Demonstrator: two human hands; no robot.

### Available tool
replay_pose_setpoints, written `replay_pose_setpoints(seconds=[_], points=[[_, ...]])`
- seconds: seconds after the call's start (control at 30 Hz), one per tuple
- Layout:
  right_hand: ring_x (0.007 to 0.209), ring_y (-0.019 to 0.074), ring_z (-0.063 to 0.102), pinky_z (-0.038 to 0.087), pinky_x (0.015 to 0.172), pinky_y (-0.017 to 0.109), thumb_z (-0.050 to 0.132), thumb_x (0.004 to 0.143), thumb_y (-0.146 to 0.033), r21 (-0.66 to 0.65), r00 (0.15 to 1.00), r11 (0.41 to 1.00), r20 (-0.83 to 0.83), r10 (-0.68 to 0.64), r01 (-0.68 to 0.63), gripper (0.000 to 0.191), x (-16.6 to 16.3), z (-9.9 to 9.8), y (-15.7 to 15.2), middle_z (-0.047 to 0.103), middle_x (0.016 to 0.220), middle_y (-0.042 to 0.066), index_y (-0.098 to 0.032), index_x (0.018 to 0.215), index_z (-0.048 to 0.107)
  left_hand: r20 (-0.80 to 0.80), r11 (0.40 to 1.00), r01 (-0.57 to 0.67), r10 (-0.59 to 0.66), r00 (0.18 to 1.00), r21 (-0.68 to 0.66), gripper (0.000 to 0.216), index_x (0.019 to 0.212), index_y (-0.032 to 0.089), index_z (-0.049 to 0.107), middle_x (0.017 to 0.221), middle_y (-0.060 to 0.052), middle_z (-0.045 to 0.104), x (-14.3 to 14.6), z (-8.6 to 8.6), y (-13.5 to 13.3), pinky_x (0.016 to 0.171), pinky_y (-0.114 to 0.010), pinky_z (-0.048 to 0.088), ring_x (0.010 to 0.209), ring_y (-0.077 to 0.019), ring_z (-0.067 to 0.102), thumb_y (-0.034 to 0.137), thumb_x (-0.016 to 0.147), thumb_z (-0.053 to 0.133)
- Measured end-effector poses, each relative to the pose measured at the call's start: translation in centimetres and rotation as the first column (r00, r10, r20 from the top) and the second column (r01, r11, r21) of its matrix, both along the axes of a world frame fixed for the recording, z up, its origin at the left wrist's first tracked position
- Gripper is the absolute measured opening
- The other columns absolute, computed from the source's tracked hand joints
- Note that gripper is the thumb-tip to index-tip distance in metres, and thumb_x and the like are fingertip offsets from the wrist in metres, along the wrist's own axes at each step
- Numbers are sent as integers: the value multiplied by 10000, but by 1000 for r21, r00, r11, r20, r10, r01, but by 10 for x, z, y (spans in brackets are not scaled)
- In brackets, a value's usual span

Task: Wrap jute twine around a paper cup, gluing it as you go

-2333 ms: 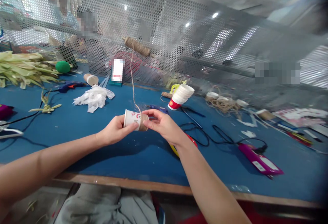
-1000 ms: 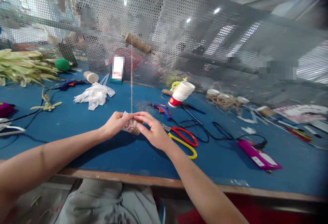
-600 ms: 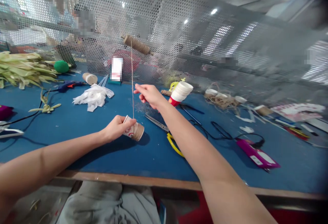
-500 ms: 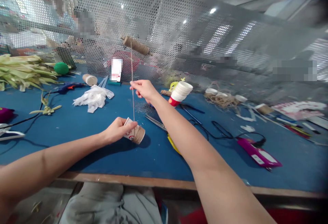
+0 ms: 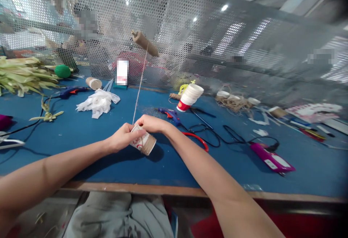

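Observation:
My left hand [image 5: 122, 138] grips a paper cup [image 5: 137, 140] tilted on its side, thumb across the wall. Brown twine wraps the cup's base end [image 5: 149, 146]. My right hand [image 5: 149, 122] is closed at the cup's far side, pinching the twine [image 5: 139, 92] close to the left fingers; its fingertips are partly hidden. Taut, the strand runs up to a twine spool [image 5: 145, 44] mounted in front of the perforated screen.
Around lie a stack of paper cups [image 5: 190, 97], a blue glue gun [image 5: 170, 114], a red handle [image 5: 199, 140], white strips [image 5: 98, 102], another glue gun [image 5: 71, 92], a purple power strip [image 5: 272, 158], corn husks [image 5: 24, 73] and a phone [image 5: 122, 73]. Loose twine [image 5: 235, 102] lies at the back right.
My right hand has come down from the raised strand to the cup, and the strand now slants. The cup has turned slightly in my left hand. The scissors seen earlier are hidden.

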State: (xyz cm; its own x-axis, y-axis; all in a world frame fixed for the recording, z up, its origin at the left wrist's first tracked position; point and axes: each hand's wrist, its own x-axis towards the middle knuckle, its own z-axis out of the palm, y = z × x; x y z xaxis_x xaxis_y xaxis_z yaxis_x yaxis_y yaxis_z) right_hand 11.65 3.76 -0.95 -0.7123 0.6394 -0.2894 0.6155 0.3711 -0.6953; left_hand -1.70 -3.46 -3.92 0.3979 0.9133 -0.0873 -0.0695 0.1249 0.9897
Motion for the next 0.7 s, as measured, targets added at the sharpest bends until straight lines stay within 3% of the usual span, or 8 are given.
replay_pose_setpoints(seconds=[0.13, 0.27, 0.33, 0.4, 0.43, 0.5, 0.6, 0.7], points=[[491, 66, 504, 408, 491, 172, 492, 652, -68, -117, 1000, 993, -23, -15, 13, 206, 0, -5, -3, 608, 597, -25, -112, 753, 666, -28, 1000, 26, -25, 999, 15, 364, 606, 80, 606, 500, 0, 538, -2, -2, 0, 485, -204, 317, 455, -77, 441, 444, 619, 613], [533, 90, 555, 430, 495, 187, 465, 760, -228, 107, 975, 970, -57, -213, 218, 322, 14, 5, 4, 652, 738, 43, -120, 1037, 588, 20, 1000, -23, 23, 1000, 7, 368, 676, 86, 626, 573, -15, 582, -1, -1, 3, 539, -218, 362, 508, -91, 481, 450, 619, 612], [639, 118, 598, 444, 557, 199, 437, 789, -298, 343, 917, 860, -11, -399, 379, 339, 32, 13, 11, 659, 837, 71, -145, 1058, 574, -1, 994, -106, 106, 994, 0, 369, 645, 88, 621, 557, -14, 582, 0, 0, 6, 544, -219, 365, 501, -90, 481, 455, 605, 618], [836, 162, 596, 433, 694, 222, 452, 782, -327, 603, 763, 645, 91, -639, 468, 320, 55, 18, 18, 642, 954, 93, -155, 1008, 600, -10, 984, -176, 176, 984, 6, 364, 622, 91, 612, 550, -10, 578, 0, -1, 9, 543, -217, 361, 499, -88, 478, 454, 602, 618], [907, 211, 576, 421, 738, 263, 461, 775, -297, 632, 701, 598, 118, -703, 493, 321, 67, 19, 21, 625, 983, 149, -103, 986, 606, -8, 981, -196, 196, 981, 12, 363, 618, 92, 607, 546, -8, 574, 0, -2, 11, 536, -214, 357, 495, -86, 473, 454, 599, 619], [908, 266, 574, 419, 726, 292, 525, 712, -219, 623, 637, 586, 177, -750, 517, 257, 87, 15, 26, 627, 915, 217, -42, 863, 634, -10, 976, -216, 216, 976, 18, 367, 619, 95, 597, 547, -7, 570, 1, -5, 13, 530, -215, 355, 493, -87, 471, 462, 604, 610], [812, 265, 601, 428, 655, 276, 593, 613, -152, 563, 595, 599, 221, -772, 569, 129, 103, 2, 31, 647, 758, 185, -72, 703, 638, -47, 977, -212, 214, 976, 34, 378, 634, 95, 593, 567, -15, 575, 3, -9, 16, 535, -218, 359, 509, -95, 482, 472, 626, 584], [712, 232, 608, 436, 585, 265, 580, 620, -168, 496, 604, 593, 160, -781, 634, 83, 105, -8, 30, 638, 690, 149, -99, 658, 608, -75, 978, -205, 208, 975, 50, 379, 642, 96, 593, 576, -15, 578, 4, -13, 18, 540, -218, 358, 516, -97, 486, 474, 641, 568]])
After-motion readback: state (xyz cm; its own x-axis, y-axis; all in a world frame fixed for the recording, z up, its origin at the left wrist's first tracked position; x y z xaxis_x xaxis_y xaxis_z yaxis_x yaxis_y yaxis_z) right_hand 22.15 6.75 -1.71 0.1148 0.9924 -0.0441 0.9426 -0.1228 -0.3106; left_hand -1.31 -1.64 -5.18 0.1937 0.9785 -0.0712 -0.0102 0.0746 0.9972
